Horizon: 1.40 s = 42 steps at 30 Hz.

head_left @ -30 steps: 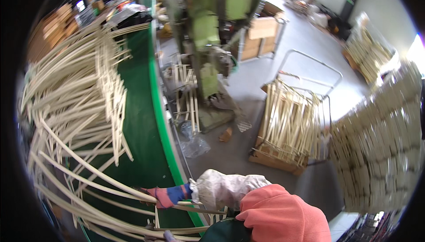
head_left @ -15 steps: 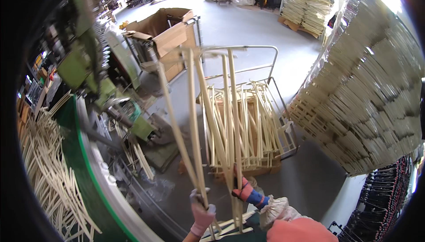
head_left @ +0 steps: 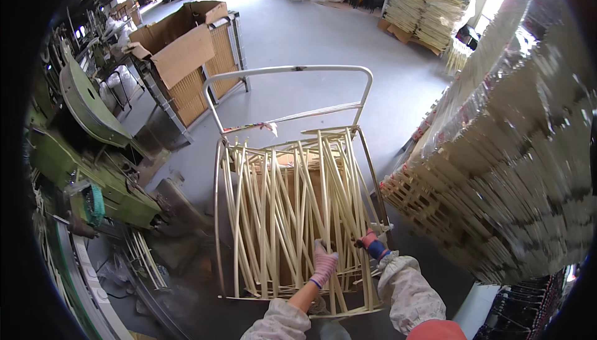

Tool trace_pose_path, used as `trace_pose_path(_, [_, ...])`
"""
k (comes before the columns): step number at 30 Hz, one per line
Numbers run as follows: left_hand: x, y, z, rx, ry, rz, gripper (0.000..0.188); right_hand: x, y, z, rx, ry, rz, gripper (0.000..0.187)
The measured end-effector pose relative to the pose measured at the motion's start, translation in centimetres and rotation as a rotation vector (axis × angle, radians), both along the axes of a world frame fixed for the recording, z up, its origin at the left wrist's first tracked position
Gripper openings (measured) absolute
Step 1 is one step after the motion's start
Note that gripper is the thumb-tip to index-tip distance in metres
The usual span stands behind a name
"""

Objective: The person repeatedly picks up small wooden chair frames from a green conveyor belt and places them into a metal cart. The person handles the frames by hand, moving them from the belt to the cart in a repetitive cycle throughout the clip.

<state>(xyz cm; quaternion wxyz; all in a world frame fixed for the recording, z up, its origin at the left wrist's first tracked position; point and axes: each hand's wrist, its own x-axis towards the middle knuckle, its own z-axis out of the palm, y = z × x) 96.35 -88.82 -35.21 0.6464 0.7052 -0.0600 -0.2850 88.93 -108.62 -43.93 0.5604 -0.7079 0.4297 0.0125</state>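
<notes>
We have our left hand, in a pink striped glove, against the pale sticks near the close end of the cart; its fingers are bent, but we cannot tell whether they pinch a stick. Our right hand, in a red and blue glove, is just beside it, at the sticks along the cart's right side, and we cannot tell whether it is closed on one. The sticks lie on the cart, mostly lengthwise, some crossing at a slant, with brown cardboard showing between them. Beyond their far end rises the cart's metal handle. To our left stands a green machine, and to our right a tall wrapped stack.
</notes>
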Motion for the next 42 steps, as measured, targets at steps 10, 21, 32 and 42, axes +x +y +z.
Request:
trace_pose_path(10, [-0.8,-5.6,-3.9,0.879,-0.055,-0.528,0.078,-0.1,-4.6,-4.0,-0.432,0.409,0.015,0.06])
trace_pose_path(21, [-4.9,25.2,9.6,0.521,-0.433,0.168,0.053,8.4,20.7,11.7,-0.795,-0.545,0.258,0.053])
trace_pose_path(32, [-32.4,84.9,37.1,1.525,-0.558,1.616,0.056,-1.4,88.6,29.7,0.53,-0.661,1.4,0.044])
trace_pose_path(42, [-55.3,115.8,34.1,-0.349,0.135,1.741,0.098,-20.3,131.2,35.2,0.087,-0.066,2.008,0.096])
